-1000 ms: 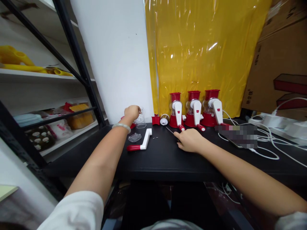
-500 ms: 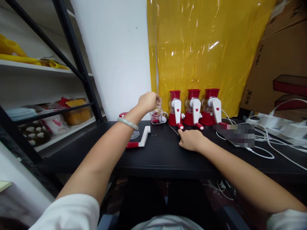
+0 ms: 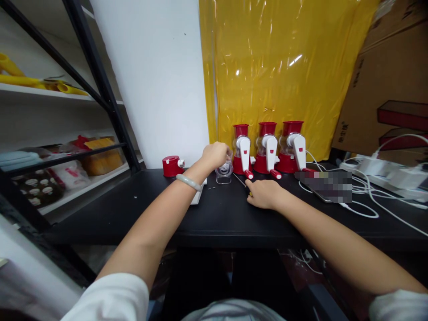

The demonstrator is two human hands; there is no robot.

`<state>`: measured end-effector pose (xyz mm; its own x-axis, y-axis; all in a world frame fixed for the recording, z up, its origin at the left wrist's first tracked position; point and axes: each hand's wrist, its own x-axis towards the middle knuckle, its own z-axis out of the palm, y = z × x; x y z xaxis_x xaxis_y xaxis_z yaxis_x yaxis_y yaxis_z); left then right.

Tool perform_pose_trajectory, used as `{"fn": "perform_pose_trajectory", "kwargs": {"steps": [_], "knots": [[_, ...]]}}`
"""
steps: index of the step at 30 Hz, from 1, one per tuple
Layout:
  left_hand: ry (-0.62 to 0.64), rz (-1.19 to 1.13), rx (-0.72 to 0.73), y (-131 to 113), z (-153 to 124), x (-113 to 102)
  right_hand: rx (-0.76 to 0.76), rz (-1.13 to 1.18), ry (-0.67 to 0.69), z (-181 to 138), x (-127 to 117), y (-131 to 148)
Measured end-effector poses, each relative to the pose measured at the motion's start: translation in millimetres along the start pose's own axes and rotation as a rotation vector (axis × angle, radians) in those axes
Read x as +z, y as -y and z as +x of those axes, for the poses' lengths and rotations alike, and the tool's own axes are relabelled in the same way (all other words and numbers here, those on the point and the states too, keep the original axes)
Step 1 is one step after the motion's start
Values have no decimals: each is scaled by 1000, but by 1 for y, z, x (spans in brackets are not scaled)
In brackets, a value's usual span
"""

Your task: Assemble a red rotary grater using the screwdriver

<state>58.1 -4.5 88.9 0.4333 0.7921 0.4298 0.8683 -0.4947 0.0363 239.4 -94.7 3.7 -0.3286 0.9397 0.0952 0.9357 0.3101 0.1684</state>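
Observation:
My left hand (image 3: 216,154) is closed on the top of a clear plastic grater body (image 3: 224,173), which is on or just above the black table. My right hand (image 3: 266,194) rests at the table, fingers wrapped around a screwdriver (image 3: 240,180). Its thin metal shaft points up and left toward the clear body; the handle is mostly hidden in the fingers. A red grater base (image 3: 172,166) with a white knob stands left of my left wrist. Beneath that forearm, a white crank handle (image 3: 197,198) is partly covered. Tiny screw-like pieces (image 3: 211,188) lie near the clear body.
Three red-and-white rotary graters (image 3: 268,149) stand in a row at the back. On the right are a phone (image 3: 326,187), white cables and a power strip (image 3: 397,174). A cardboard box (image 3: 388,84) leans behind them. Black-framed shelving (image 3: 100,82) borders the left.
My left hand has moved slightly right and nearer with the clear grater body. The red base behind my forearm has come into fuller view. My right hand stays nearly where it was.

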Motion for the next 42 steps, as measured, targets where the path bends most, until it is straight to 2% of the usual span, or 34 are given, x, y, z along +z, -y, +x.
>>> {"fn": "perform_pose_trajectory", "kwargs": {"steps": [6, 9, 11, 12, 14, 15, 17, 19, 21, 22, 25, 30, 31, 34, 39, 42], "knots": [[-14, -15, 7, 3, -2, 1, -8, -33, -3, 1, 2, -1], [-36, -129, 30, 10, -2, -5, -17, -50, -12, 1, 2, -1], [-111, -287, 44, 26, -3, -12, -20, -68, -26, 0, 0, -1], [-168, -356, 29, 38, -5, -15, -21, -79, -42, 0, -1, 0], [-198, -397, -24, 70, -12, -17, -20, -101, -87, 0, -3, 2], [-173, -372, -86, 89, -18, -16, -21, -111, -114, 0, -4, 3], [-39, -283, -241, 126, -31, -8, -24, -131, -164, 1, -7, 6], [109, -233, -332, 156, -43, 4, -39, -144, -211, 1, -8, 8], [266, -229, -367, 175, -52, 18, -91, -126, -272, 1, -7, 9], [282, -208, -384, 180, -54, 24, -138, -94, -307, 1, -6, 9], [263, -156, -375, 183, -53, 40, -329, 106, -392, 2, -2, 6], [469, -147, -368, 168, -46, 58, -470, 306, -455, 12, -7, 5], [484, -181, -386, 164, -45, 61, -479, 320, -452, 15, -12, 6], [406, -180, -473, 150, -46, 62, -520, 310, -499, 27, -33, 13], [454, -71, -478, 131, -49, 54, -512, 399, -702, 58, -76, 26], [354, -20, -475, 126, -52, 45, -462, 562, -821, 84, -100, 32]]}}
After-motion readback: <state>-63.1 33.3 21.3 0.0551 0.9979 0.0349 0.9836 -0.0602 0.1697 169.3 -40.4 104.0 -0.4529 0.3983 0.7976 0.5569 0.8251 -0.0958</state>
